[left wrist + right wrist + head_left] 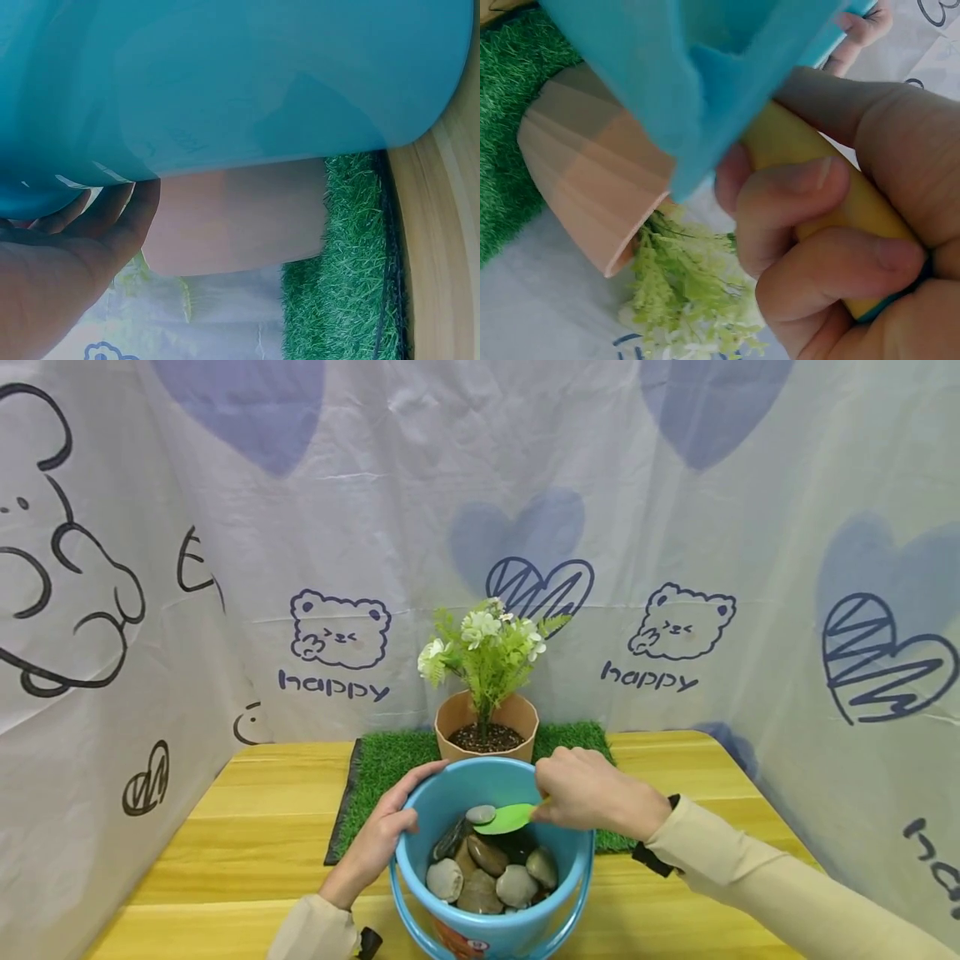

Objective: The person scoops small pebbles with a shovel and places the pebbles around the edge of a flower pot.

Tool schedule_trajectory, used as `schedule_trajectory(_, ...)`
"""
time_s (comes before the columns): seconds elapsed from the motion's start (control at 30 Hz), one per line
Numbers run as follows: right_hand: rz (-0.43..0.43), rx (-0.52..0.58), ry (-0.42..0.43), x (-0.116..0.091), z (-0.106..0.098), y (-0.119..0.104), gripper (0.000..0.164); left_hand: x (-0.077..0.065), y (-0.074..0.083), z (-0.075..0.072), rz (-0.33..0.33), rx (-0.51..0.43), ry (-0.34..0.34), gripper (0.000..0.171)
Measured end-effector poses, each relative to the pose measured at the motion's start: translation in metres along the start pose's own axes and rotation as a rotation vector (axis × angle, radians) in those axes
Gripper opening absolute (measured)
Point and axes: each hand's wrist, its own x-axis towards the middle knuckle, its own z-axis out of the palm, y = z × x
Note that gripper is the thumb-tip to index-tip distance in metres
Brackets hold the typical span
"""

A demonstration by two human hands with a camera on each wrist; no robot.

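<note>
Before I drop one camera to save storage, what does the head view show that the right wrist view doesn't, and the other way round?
Only the head view shows the stones and the green blade.

Only the right wrist view shows the length of the yellow handle in the right hand.

Both show that hand, the left hand, bucket, pot, plant and turf.
</note>
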Motion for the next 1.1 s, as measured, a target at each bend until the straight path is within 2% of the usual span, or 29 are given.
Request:
schedule_trajectory(0.17, 0.012, 0.046, 0.01, -0.001, 0.007, 0.002, 0.049, 0.0, -0.002, 0.001, 0.001, -0.003, 0.0, 0.079)
schedule_trajectory(0.5, -0.026, 0.012, 0.075, -0.005, 0.012, 0.005, 0.055, -0.001, -0.001, -0.002, 0.012, -0.008, -0.01, 0.078)
schedule_trajectory(0.7, -0.035, 0.006, 0.114, -0.009, 0.013, 0.006, 0.053, 0.0, 0.0, -0.001, 0.016, -0.004, -0.015, 0.079)
schedule_trajectory(0.97, -0.001, 0.027, 0.13, -0.011, 0.014, 0.008, 0.055, -0.001, -0.001, -0.001, 0.017, -0.016, -0.018, 0.08)
schedule_trajectory(1.1, 0.0, 0.044, 0.136, -0.012, 0.014, 0.008, 0.05, 0.0, -0.001, -0.001, 0.02, -0.021, -0.017, 0.08)
